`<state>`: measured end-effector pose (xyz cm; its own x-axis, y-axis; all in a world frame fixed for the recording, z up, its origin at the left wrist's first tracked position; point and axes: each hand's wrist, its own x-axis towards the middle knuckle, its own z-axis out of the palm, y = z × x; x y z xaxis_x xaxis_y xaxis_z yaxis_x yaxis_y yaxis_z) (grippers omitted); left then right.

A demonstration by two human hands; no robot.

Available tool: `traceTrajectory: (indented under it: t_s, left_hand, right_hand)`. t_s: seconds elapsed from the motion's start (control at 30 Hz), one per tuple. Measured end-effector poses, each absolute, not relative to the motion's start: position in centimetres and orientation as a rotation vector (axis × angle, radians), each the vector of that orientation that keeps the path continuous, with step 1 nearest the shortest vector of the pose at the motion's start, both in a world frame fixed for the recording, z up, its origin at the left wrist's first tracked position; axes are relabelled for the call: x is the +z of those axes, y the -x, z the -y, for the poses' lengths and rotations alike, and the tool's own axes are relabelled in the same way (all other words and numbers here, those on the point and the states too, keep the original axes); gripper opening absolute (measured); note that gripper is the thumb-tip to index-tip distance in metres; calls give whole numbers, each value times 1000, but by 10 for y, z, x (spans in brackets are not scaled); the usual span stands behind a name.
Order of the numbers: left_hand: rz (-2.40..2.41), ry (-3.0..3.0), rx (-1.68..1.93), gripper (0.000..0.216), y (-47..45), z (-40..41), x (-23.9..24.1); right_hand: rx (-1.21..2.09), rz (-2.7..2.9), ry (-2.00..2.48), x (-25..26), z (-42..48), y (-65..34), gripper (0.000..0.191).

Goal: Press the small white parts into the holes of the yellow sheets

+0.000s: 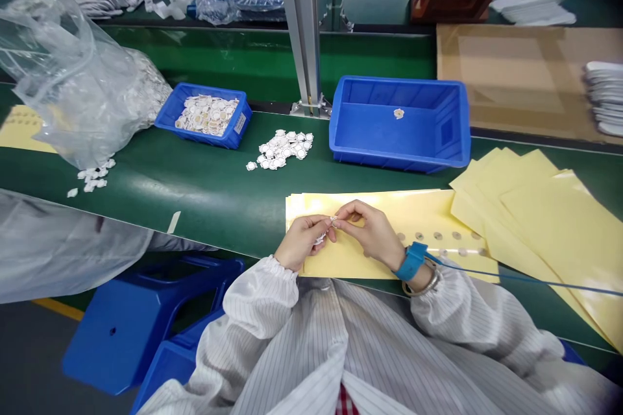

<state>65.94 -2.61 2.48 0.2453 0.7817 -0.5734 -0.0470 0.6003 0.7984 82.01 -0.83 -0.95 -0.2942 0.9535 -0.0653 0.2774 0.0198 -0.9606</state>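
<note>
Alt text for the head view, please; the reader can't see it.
A person's left hand and right hand hold a small white part above yellow sheets. Beyond, similar parts lie piled on a green surface between a smaller blue bin and a larger blue bin.

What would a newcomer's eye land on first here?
Probably the large blue bin, upper right of centre, with a lone white piece inside. Nearer, the left hand and right hand meet at a small white piece above yellow sheets. A bulging clear plastic bag sits upper left.
</note>
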Motion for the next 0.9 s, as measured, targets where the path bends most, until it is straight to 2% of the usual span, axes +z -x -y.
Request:
traceTrajectory:
  t_s: [0.13,0.23,0.4,0.5,0.6,0.7,0.8,0.9]
  left_hand:
    - [-1230,-822,742,36,-665,29,32]
    - [-1201,-822,799,39,-669,28,34]
    - [-1015,-517,896,41,-651,12,29]
    - [-992,-365,1005,29,-617,-11,28]
    - [-1164,-426,1174,7,-573,-40,23]
    - [-1666,-682,1382,16,-536,-70,12]
    - [-2258,-1156,1133,26,-522,-91,1]
    - [-2450,-1550,663,28,-535,-97,-3]
  right_hand:
    - [1393,1521,1228,2,10,-816,24]
    - [1451,1537,1164,18,9,-813,18]
    - [1545,1580,1095,37,4,-817,22]
    - [1515,1608,1138,33,0,-827,25]
    - [1493,1623,1236,23,0,-838,26]
    - [1444,1632,1301,14,2,-845,28]
    - [1441,1633,1316,10,6,-847,30]
    - [1445,1635,1338,8,8,-849,30]
